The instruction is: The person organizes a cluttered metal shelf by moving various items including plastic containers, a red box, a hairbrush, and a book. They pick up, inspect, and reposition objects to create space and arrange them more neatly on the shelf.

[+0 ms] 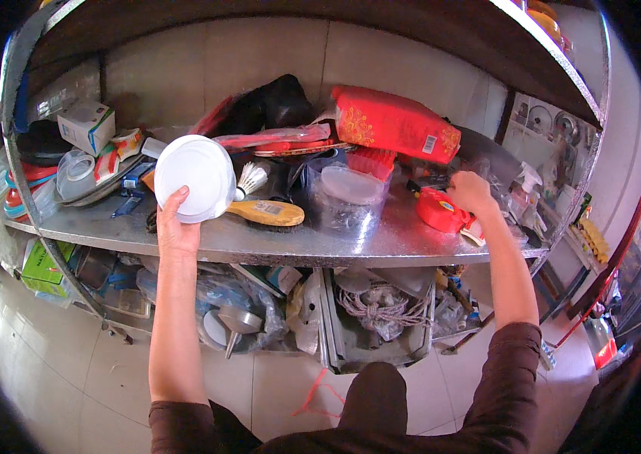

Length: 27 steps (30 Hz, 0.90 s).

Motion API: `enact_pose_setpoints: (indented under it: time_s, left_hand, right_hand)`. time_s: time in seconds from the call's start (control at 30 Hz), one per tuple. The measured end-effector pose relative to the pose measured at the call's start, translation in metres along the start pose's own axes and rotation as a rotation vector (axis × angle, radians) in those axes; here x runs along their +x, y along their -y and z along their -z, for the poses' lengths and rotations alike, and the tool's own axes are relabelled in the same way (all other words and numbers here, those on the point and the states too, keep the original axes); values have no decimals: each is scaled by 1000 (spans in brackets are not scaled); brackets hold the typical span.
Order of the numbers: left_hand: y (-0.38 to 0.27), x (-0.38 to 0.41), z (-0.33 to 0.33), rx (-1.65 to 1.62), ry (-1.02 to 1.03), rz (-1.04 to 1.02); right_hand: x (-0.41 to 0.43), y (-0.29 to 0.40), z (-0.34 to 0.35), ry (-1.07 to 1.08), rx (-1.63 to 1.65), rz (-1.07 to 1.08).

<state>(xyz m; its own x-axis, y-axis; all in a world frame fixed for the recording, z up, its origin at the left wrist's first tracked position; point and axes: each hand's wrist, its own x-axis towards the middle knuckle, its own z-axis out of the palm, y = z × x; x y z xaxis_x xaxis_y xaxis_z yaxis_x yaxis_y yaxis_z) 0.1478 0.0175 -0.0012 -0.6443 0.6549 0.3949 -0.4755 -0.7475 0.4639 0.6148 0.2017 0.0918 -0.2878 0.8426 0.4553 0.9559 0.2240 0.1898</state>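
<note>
My left hand (177, 230) holds up round white plastic lids or shallow bowls (195, 176), thumb across the near face. Behind them on the metal shelf (229, 241) lie a wooden-backed brush (269, 213) and a white shuttlecock (251, 180). At the right of that shelf my right hand (469, 192) reaches in just beside a red round plastic case (439, 210), possibly a tape reel. Its fingers are bent and partly hidden, so whether they grip anything is unclear. A clear plastic tub (348, 201) containing small items stands between my hands.
Behind the tub lie a red printed package (397, 122) and a racket (297, 148). A white box (86, 126) sits at the left, a spray bottle (525, 187) at the right. Below are a metal funnel (238, 323) and a grey tray (377, 360) with coiled rope (380, 306).
</note>
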Motion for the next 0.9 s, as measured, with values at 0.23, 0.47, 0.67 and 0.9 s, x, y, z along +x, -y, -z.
enact_pose_setpoints:
  time_s: [0.23, 0.47, 0.67, 0.9]
  left_hand:
    - [-9, 8, 10, -82, -21, 1]
    - [-34, 16, 20, -46, -2, -57]
    - [-32, 16, 28, 1, 41, -81]
    - [-35, 19, 34, -7, 10, -53]
  right_hand:
    - [-24, 119, 51, -474, 423, 779]
    - [-32, 133, 30, -157, 541, 669]
    - [-31, 110, 24, -280, 565, 674]
    - [-29, 82, 38, -137, 585, 692]
